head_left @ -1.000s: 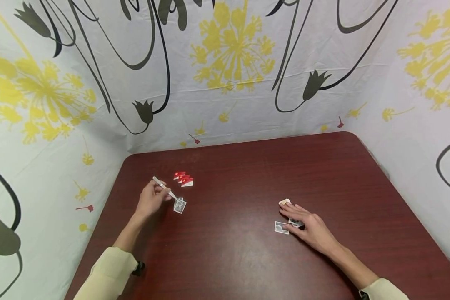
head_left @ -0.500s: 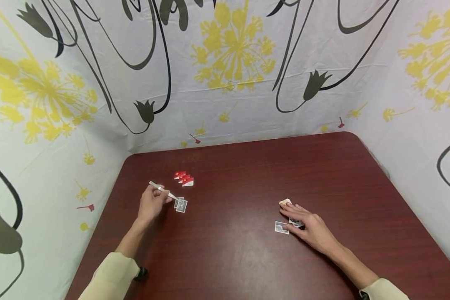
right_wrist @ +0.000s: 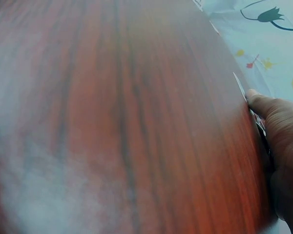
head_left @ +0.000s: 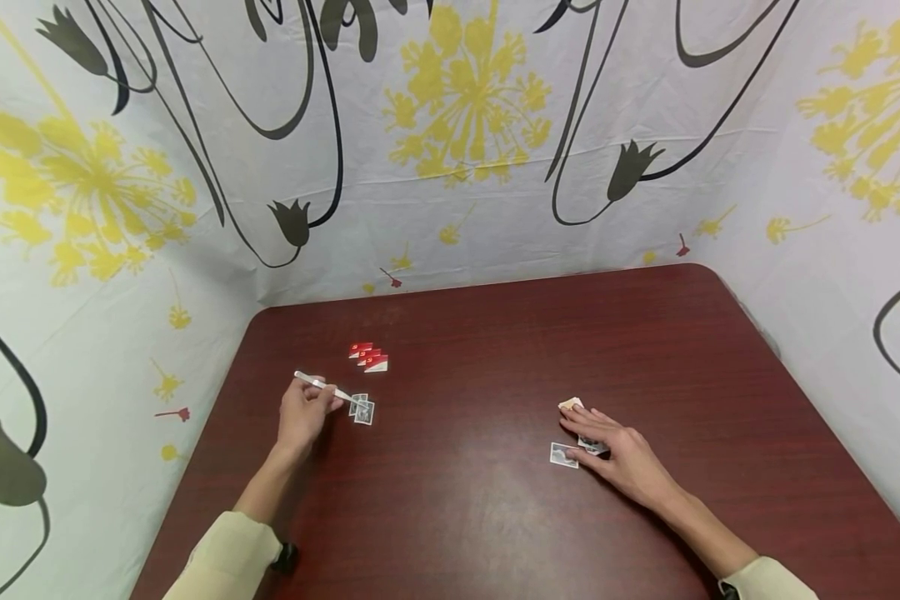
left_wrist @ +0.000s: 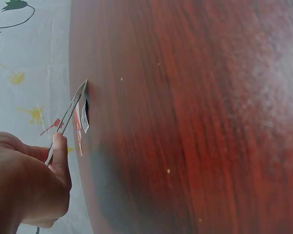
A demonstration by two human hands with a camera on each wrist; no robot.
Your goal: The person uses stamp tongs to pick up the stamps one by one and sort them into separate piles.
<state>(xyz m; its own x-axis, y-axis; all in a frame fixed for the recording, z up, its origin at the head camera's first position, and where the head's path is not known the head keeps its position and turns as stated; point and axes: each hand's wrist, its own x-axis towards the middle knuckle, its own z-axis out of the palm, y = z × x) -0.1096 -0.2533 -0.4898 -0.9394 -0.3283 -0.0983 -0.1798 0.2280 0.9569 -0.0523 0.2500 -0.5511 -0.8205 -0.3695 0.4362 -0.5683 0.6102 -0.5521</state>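
My left hand (head_left: pixel 303 417) pinches a pair of silver tweezers (head_left: pixel 322 386) between thumb and fingers. Their tips reach two overlapping small grey picture stamps (head_left: pixel 364 414) on the table; whether they grip one is too small to tell. In the left wrist view the tweezers (left_wrist: pixel 68 117) point away from the hand (left_wrist: pixel 34 180). On the right side my right hand (head_left: pixel 630 467) rests with its fingers extended. Its thumb touches a grey stamp (head_left: pixel 560 454), its fingertips a yellowish stamp (head_left: pixel 569 403). Another dark stamp (head_left: pixel 592 446) lies partly hidden beneath the hand.
Several red and white stamps (head_left: pixel 369 358) overlap in a slanted row beyond the grey pair. The dark red wooden table (head_left: pixel 465 467) has a patterned cloth (head_left: pixel 450 242) hanging behind and at its sides.
The front grey stamp has shifted slightly right, uncovering more of the one behind. The tweezers' rear end has swung left and down with my left hand. My right hand stays still.
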